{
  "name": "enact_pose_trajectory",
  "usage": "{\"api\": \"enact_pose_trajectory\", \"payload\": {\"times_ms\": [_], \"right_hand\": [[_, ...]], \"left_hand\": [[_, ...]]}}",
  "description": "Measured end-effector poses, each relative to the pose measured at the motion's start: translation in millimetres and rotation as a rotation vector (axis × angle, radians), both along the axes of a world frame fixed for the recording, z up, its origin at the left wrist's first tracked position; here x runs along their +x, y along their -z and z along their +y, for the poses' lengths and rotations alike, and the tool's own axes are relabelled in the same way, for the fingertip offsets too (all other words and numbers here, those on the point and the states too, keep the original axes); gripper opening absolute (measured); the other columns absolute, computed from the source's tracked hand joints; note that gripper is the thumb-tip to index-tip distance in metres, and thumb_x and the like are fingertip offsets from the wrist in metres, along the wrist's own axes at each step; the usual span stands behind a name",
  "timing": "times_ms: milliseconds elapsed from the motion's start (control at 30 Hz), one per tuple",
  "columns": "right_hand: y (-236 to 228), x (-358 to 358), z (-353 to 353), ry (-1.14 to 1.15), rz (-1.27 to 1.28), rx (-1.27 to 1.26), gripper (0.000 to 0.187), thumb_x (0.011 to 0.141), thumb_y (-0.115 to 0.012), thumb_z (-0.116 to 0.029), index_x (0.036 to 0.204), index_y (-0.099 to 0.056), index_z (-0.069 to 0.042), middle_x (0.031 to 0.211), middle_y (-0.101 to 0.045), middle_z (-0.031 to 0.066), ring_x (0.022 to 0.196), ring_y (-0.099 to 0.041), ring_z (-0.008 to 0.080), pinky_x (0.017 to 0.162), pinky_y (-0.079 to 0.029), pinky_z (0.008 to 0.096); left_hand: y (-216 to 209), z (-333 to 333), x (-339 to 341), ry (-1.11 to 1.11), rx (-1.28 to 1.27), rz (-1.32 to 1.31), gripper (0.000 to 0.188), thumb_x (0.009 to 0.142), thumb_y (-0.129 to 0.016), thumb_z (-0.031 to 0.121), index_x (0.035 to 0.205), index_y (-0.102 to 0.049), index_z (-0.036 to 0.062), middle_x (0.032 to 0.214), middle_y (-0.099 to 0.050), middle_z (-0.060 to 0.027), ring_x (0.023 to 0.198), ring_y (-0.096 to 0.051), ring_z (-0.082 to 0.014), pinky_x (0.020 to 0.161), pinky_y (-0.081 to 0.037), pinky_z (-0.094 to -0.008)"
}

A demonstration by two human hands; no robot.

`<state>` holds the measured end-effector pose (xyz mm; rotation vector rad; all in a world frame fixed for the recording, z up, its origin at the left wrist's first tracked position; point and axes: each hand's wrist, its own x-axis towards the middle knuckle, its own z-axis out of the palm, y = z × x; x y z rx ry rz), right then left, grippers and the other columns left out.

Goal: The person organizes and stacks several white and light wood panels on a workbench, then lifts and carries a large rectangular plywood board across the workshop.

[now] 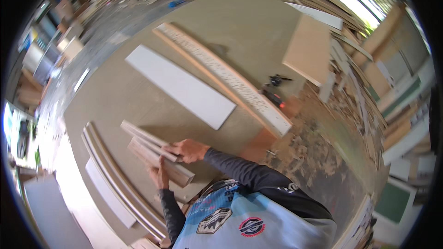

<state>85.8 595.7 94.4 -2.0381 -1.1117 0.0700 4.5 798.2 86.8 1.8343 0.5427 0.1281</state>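
Two short, pale wooden pieces lie close together at a slant over the worktable (108, 94), in front of my body. My right hand (190, 150) grips the near end of the upper wooden strip (144, 135), its fingers bent around the edge. My left hand (160, 175) holds the lower, wider wooden piece (177, 172) at its near side, with fingertips over its top edge. The hands are close to each other. Slight blur hides the exact finger contact.
A white board (182, 87) and a long wood-edged panel (221, 76) lie beyond my hands. Long curved-looking mouldings (117, 170) run along the left. A black-and-red tool (274, 98) lies at the right, near a tan board (308, 48). Scrap wood (353, 83) is piled farther right.
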Motion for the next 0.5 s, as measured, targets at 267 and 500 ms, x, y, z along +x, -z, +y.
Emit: {"api": "enact_pose_trajectory", "payload": {"times_ms": [267,500], "right_hand": [[-5.7,0.0,-9.9,0.060,0.060,-0.043,0.076,0.076,-0.065,-0.008,0.149,-0.042,-0.017,0.132,-0.059,0.0217,0.099,-0.066,0.0417,0.085,-0.057,0.0437],[-5.8,2.5,-8.9,-0.109,0.168,0.016,0.083,0.075,-0.067,-0.004,0.151,-0.038,-0.018,0.136,-0.056,0.0227,0.114,-0.061,0.0406,0.098,-0.053,0.0425]], "left_hand": [[4.5,-15.9,2.1,-0.135,0.067,-0.034,0.058,0.085,-0.078,0.037,0.123,-0.057,-0.0020,0.106,-0.072,-0.0178,0.094,-0.070,-0.0228,0.083,-0.054,-0.0358],[0.9,-18.7,-2.4,-0.183,0.079,-0.074,0.057,0.083,-0.078,0.038,0.118,-0.057,-0.0017,0.100,-0.072,-0.0196,0.089,-0.072,-0.0271,0.079,-0.056,-0.0376]]}}
